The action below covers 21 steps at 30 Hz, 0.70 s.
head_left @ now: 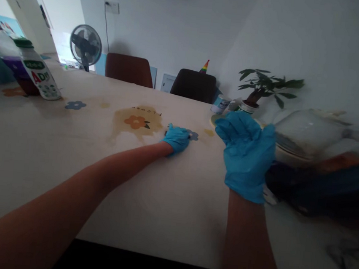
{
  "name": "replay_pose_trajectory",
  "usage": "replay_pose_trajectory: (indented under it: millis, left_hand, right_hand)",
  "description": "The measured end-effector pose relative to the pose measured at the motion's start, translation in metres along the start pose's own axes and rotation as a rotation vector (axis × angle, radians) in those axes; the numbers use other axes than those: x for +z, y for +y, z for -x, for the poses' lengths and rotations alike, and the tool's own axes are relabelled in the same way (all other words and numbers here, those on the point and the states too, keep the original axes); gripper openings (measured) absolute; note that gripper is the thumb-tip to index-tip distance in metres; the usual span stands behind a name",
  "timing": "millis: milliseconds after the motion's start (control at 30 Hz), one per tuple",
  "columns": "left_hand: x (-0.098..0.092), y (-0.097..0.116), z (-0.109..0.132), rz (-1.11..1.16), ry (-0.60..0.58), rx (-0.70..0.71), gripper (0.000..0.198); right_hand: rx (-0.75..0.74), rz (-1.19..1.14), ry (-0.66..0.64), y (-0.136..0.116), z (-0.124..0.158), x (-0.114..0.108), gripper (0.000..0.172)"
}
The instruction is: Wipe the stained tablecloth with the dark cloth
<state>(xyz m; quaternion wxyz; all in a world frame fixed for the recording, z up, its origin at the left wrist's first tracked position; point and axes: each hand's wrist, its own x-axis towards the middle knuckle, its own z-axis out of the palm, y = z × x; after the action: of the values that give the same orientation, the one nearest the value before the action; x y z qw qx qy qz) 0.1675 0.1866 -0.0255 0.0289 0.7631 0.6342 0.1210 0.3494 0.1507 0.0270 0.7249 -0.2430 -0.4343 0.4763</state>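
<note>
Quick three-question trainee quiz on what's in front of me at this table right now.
1. True or false: the left hand and right hand both wear blue gloves.
2. What stands at the left end of the table? A) a green-capped bottle B) a kettle C) a laptop
3. Fill in: the right hand is raised, its fingers ____.
Key: 1 true; 2 A; 3 open.

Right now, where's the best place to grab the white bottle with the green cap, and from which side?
Probably grip the white bottle round its labelled body, just below the green cap, coming from its right side. The body looks slim there, and that side faces bare table, while a purple container crowds its left. The left hand is the nearer one.
</note>
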Motion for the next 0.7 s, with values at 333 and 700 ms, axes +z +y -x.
replay_pose_trajectory:
  millis: [333, 700]
  left_hand:
    - [-0.03, -0.034, 0.013, -0.06, 0.078, -0.044, 0.026]
    - [0.038, 0.121, -0.054, 0.067, 0.033, 0.366, 0.039]
  right_hand:
    - [-0.101, -0.045, 0.122, -0.013, -0.005, -0.002, 0.056]
    - [-0.196, 0.001, 0.079, -0.018, 0.001, -0.012, 0.053]
